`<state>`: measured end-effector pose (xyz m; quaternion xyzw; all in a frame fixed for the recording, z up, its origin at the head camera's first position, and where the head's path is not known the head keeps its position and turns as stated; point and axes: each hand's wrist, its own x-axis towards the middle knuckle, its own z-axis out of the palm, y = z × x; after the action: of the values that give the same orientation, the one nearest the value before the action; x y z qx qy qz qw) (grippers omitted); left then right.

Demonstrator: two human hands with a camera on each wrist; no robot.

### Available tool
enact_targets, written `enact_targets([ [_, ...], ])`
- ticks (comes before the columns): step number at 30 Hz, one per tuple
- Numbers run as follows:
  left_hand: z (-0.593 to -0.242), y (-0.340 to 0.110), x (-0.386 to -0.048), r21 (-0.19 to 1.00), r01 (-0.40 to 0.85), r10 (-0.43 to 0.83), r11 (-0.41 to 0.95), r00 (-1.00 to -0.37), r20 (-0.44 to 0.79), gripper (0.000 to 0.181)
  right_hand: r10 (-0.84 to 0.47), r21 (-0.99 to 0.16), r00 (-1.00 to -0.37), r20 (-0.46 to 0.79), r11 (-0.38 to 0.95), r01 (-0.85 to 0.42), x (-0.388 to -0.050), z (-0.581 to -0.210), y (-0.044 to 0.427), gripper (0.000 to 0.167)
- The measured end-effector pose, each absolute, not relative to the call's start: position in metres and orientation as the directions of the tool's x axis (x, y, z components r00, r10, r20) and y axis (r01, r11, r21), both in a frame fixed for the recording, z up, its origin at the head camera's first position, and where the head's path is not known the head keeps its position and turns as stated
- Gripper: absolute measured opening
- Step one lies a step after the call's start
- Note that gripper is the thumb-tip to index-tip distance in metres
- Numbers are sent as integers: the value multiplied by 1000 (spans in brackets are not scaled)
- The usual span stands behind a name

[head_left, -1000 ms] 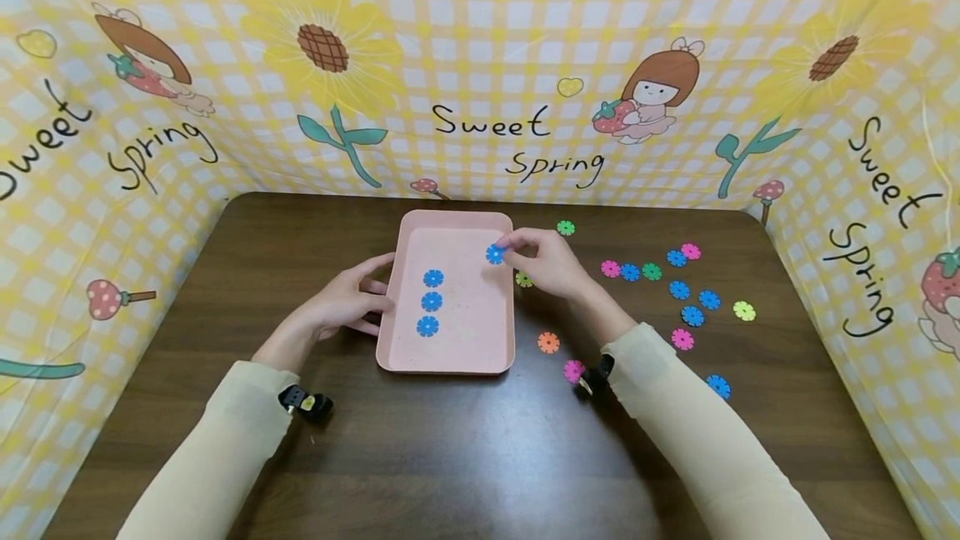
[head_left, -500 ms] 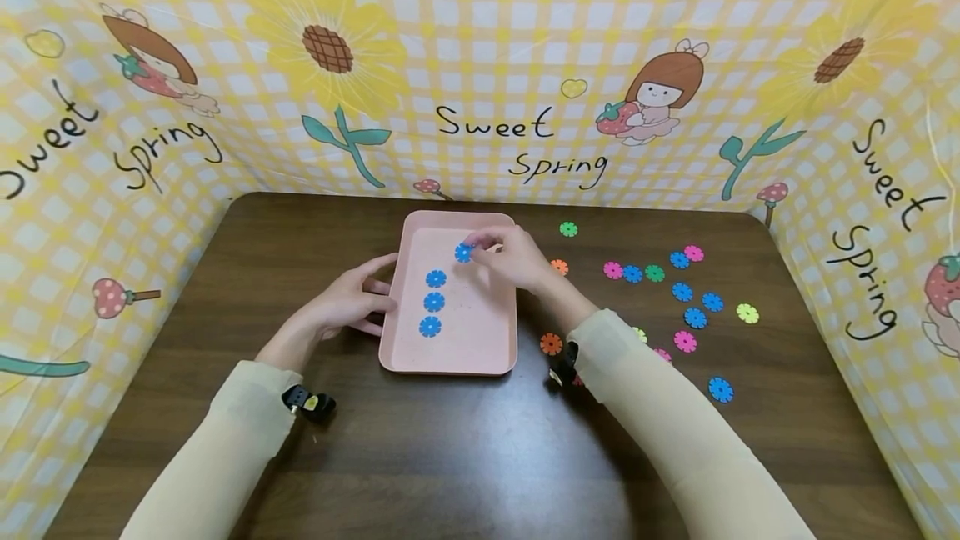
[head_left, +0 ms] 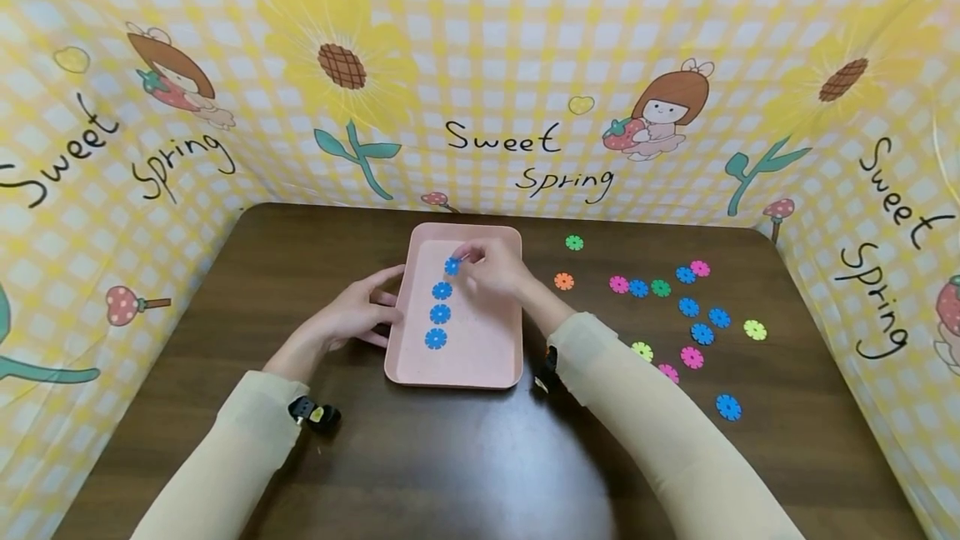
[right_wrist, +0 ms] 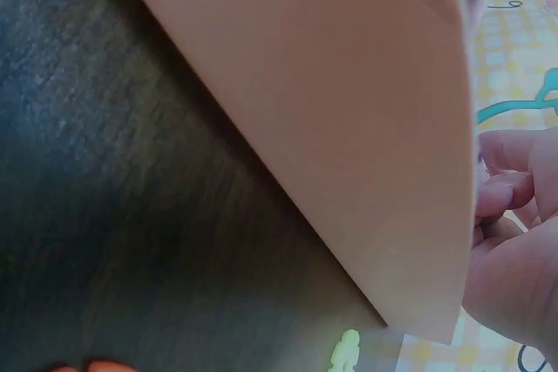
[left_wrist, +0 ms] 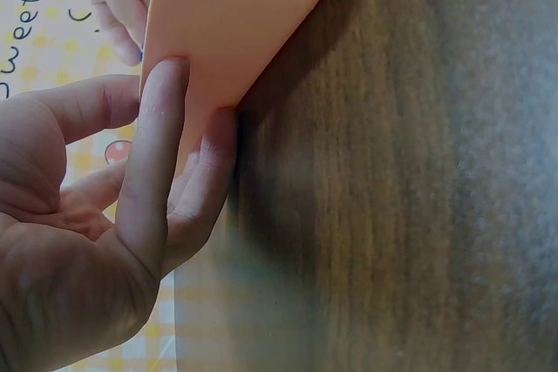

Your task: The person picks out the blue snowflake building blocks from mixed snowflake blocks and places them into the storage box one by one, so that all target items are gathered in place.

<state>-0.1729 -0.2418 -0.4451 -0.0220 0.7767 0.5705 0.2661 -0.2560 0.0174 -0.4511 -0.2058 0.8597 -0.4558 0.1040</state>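
A pink tray (head_left: 487,361) lies on the brown table, with three blue notched discs (head_left: 440,314) in a column on its floor. My right hand (head_left: 495,267) reaches over the tray and pinches another blue disc (head_left: 452,266) at the far end of that column. Its fingertips are behind the tray wall in the right wrist view. My left hand (head_left: 352,312) is at the tray's left side; in the left wrist view its fingers (left_wrist: 161,137) rest against the outer wall, fairly straight, with the thumb near the rim.
Right of the tray lie loose discs: a green disc (head_left: 573,242), an orange disc (head_left: 563,281), a pink disc (head_left: 618,284), a yellow disc (head_left: 755,330) and several blue ones. A checked, printed cloth (head_left: 495,48) stands around the table's back and sides.
My right hand has carried the blue disc leftward across the tray to the far end of the column. The left hand has stayed against the tray. The head view has tilted slightly.
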Motion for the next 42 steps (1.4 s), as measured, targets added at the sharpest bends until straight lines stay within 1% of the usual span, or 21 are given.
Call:
enact_targets([
  [5, -445, -243, -173, 873, -337, 261, 352, -861, -437, 87, -421, -800, -907, -26, 552, -234, -256, -454, 11, 17],
  [14, -446, -242, -173, 868, -338, 255, 365, -860, -443, 87, -422, -756, -905, -48, 607, -243, -258, -462, 6, 15],
  [24, -446, -241, -172, 870, -328, 264, 368, -861, -435, 87, -431, -764, -899, -75, 604, -226, -261, -467, 5, 16],
  [33, -446, -242, -173, 872, -325, 270, 365, -860, -434, 88, -468, -784, -877, -108, 582, -214, -261, -458, 11, 23],
  [38, -447, -242, -172, 871, -329, 268, 365, -859, -437, 87, -498, -810, -865, -65, 533, -246, -260, -451, 21, 27],
  [42, -448, -242, -171, 870, -332, 262, 364, -860, -438, 86, -495, -827, -869, 7, 486, -283, -260, -445, 32, 27],
])
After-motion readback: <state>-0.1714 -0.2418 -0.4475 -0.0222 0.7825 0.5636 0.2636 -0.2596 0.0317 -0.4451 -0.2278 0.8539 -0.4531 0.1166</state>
